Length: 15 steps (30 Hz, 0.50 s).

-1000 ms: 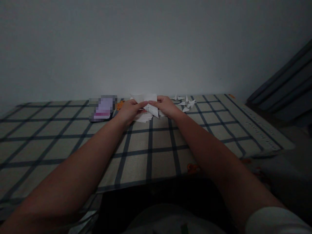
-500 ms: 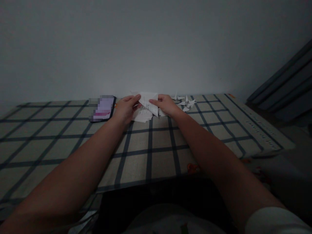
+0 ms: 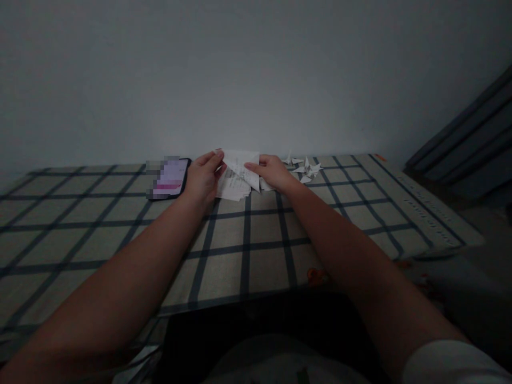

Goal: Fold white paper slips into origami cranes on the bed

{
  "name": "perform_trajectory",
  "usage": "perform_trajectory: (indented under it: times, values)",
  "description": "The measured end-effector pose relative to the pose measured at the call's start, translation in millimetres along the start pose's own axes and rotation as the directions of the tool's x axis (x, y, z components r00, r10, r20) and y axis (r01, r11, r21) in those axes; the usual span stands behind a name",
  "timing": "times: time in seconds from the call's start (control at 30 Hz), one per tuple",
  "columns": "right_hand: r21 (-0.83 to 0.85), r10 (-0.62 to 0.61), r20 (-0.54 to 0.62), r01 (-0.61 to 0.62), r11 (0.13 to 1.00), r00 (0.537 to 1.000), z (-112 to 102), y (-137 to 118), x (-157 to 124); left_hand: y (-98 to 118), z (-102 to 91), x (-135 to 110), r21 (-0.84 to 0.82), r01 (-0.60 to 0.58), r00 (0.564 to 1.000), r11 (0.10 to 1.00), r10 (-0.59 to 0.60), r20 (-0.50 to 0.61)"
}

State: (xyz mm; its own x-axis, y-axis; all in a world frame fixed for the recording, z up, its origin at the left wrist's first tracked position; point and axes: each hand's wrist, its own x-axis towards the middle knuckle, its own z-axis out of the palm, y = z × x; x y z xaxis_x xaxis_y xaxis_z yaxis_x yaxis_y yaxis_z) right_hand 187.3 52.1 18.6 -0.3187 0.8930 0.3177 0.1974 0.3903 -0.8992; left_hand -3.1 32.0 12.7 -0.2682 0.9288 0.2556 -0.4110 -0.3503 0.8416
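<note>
Both my arms reach forward over a checked cloth [image 3: 244, 250] toward the wall. My left hand [image 3: 205, 176] and my right hand [image 3: 271, 172] each pinch a side of a white sheet of paper [image 3: 241, 165], partly folded and lifted just above a small stack of white paper [image 3: 232, 190]. The left fingers grip its upper left corner. The right thumb and fingers close on its right edge.
A phone [image 3: 168, 178] with a lit screen lies left of my left hand. Several small folded white paper cranes [image 3: 307, 169] sit to the right of my right hand by the wall. A dark striped fabric [image 3: 468, 149] rises at the far right.
My left hand has slid from the middle of the paper up to its left corner, spreading the sheet wider. My right hand has barely moved.
</note>
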Motion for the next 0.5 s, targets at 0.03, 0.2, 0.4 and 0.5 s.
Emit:
perform_trajectory:
  times: [0.03, 0.2, 0.4, 0.5]
  values:
    - [-0.007, 0.002, -0.001, -0.002, 1.0, 1.0, 0.2, -1.1, -0.3, -0.1, 0.5, -0.2, -0.013, 0.01, 1.0, 1.0, -0.01, -0.006]
    - [-0.035, 0.006, -0.001, -0.006, 0.999, 1.0, -1.4, -4.2, -1.7, 4.4, -0.7, 4.2, -0.099, 0.081, 0.995, 0.992, -0.085, -0.043]
    - [-0.051, -0.004, -0.045, 0.002, 0.999, 0.999, -7.6, 4.2, 0.6, 18.6, -11.1, 20.3, -0.205, 0.111, 0.975, 0.972, -0.146, -0.168]
    - [-0.013, -0.021, -0.044, 0.02, 1.0, 0.999, -7.6, 8.6, 2.2, 19.1, -10.5, 19.8, -0.165, 0.14, 0.97, 0.976, -0.169, -0.177]
